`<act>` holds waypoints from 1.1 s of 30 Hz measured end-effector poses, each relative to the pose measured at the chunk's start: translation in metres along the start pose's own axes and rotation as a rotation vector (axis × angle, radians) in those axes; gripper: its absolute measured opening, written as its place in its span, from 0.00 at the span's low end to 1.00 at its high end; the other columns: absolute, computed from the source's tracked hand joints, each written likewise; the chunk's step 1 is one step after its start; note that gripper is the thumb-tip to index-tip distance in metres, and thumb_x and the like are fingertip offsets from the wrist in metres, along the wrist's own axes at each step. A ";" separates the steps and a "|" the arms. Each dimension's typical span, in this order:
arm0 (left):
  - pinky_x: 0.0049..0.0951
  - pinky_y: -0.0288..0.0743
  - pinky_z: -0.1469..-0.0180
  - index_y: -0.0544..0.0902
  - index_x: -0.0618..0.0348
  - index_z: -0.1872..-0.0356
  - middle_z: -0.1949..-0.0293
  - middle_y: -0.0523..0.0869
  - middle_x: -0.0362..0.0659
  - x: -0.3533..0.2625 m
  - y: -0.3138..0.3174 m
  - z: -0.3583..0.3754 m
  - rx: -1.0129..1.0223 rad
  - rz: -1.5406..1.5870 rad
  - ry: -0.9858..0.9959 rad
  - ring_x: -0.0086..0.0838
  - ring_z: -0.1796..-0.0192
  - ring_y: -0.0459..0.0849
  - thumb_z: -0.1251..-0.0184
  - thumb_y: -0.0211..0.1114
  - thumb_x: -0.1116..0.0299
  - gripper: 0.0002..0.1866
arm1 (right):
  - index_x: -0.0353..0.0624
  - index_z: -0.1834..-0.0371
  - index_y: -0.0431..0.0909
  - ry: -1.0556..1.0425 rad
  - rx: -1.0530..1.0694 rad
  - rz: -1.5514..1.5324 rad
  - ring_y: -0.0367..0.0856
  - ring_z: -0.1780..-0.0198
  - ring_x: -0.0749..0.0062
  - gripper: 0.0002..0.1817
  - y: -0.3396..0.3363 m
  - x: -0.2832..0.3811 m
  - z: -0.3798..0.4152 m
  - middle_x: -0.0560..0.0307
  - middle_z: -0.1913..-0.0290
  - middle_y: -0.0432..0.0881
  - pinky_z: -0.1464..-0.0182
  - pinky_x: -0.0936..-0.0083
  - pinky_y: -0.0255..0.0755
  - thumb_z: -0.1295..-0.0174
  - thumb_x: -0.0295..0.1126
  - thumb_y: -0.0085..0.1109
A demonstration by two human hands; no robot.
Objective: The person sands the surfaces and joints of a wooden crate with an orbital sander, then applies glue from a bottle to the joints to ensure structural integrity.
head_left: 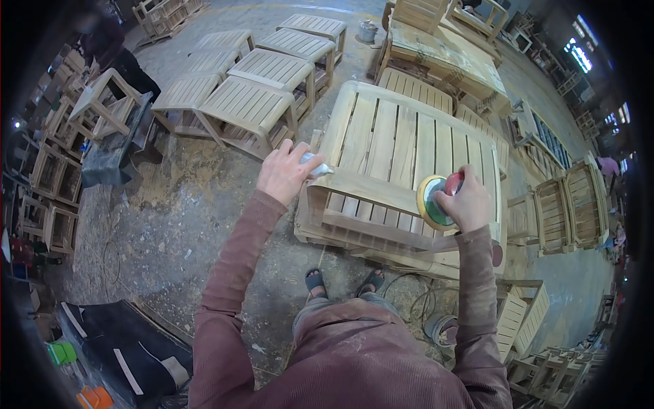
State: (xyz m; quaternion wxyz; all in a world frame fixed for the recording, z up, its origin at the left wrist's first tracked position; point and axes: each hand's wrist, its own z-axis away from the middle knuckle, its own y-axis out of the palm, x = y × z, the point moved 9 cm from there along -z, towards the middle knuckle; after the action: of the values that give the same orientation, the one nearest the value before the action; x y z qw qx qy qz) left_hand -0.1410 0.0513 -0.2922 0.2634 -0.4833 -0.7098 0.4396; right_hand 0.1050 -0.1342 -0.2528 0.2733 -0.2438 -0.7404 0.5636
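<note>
Left hand (pixel 285 172) grips bottle, right hand (pixel 467 202) clasps sander (pixel 436 202)

Closed around a small, pale bottle (pixel 316 166), the left hand hovers by the near left corner of a wooden slatted table (pixel 402 140). The right hand is wrapped around the round green, yellow and red sander at the table's near edge, toward the right; whether its disc touches the wood cannot be told. Similar tables (pixel 248 102) stand on the dusty floor (pixel 177 225) beyond, to the left.

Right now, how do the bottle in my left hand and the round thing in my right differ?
The bottle is pale; the round thing shows yellow, green and red. The bottle is small with a narrow, pointed tip; the round thing is broad and disc-like. Both are held by the slatted wooden piece.
</note>
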 end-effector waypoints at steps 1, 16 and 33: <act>0.30 0.76 0.62 0.80 0.40 0.55 0.61 0.76 0.34 0.001 0.000 0.000 -0.009 -0.027 -0.017 0.31 0.60 0.75 0.57 0.71 0.65 0.22 | 0.45 0.57 0.71 -0.001 0.048 -0.043 0.81 0.63 0.49 0.29 0.005 -0.004 -0.002 0.47 0.64 0.79 0.61 0.59 0.75 0.64 0.43 0.69; 0.29 0.75 0.60 0.81 0.39 0.58 0.61 0.75 0.34 -0.007 -0.005 -0.004 0.006 -0.052 0.058 0.30 0.57 0.73 0.60 0.71 0.68 0.22 | 0.46 0.56 0.70 0.024 0.037 -0.027 0.80 0.62 0.51 0.29 0.007 -0.002 0.000 0.48 0.63 0.78 0.60 0.60 0.75 0.63 0.43 0.69; 0.27 0.74 0.59 0.80 0.42 0.62 0.64 0.74 0.34 -0.021 -0.012 -0.020 0.002 -0.117 0.201 0.29 0.58 0.72 0.54 0.65 0.69 0.15 | 0.46 0.55 0.70 0.041 0.020 -0.022 0.81 0.61 0.51 0.29 0.002 0.001 0.003 0.48 0.62 0.78 0.60 0.60 0.76 0.61 0.43 0.70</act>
State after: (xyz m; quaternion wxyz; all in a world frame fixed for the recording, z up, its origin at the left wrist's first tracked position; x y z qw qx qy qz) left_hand -0.1223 0.0374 -0.2713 0.3590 -0.4826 -0.7063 0.3734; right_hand 0.1027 -0.1348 -0.2553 0.2971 -0.2445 -0.7316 0.5627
